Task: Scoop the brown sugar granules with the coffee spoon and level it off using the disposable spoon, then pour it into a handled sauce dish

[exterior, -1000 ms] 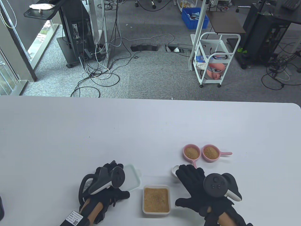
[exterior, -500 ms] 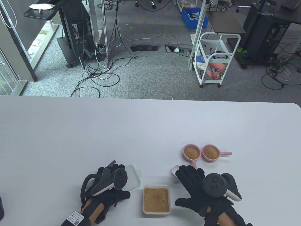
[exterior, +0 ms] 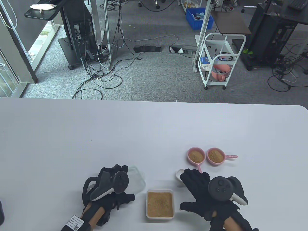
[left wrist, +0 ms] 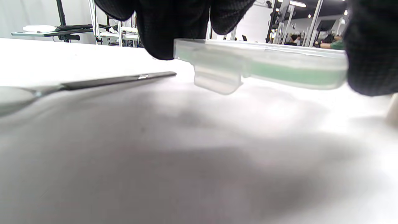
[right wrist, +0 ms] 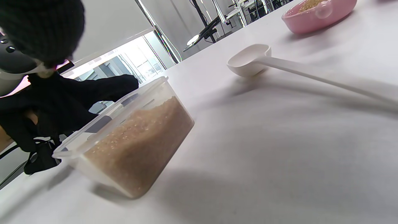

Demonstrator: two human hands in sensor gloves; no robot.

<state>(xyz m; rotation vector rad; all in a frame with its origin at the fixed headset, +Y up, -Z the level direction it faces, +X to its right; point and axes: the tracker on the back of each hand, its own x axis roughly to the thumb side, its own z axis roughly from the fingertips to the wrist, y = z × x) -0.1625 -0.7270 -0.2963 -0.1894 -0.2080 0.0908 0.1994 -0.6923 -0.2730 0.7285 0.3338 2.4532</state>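
My left hand (exterior: 113, 186) holds the container lid (left wrist: 261, 63) in its grip, lifted just off the desk (exterior: 154, 134). The coffee spoon (left wrist: 93, 82) lies flat beside that hand, handle pointing away. My right hand (exterior: 204, 192), fingers spread and holding nothing, rests over the disposable spoon (right wrist: 279, 63) (bowl showing past the fingertips). The sugar tub (exterior: 160, 204) sits between both hands.

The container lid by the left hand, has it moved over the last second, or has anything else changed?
The left hand now grips the lid and has tipped it up off the table: a second ago it lay flat, now the left wrist view shows it held clear of the surface. The metal coffee spoon lies beside it. The right hand, sugar container, white disposable spoon and both pink sauce dishes stayed put.
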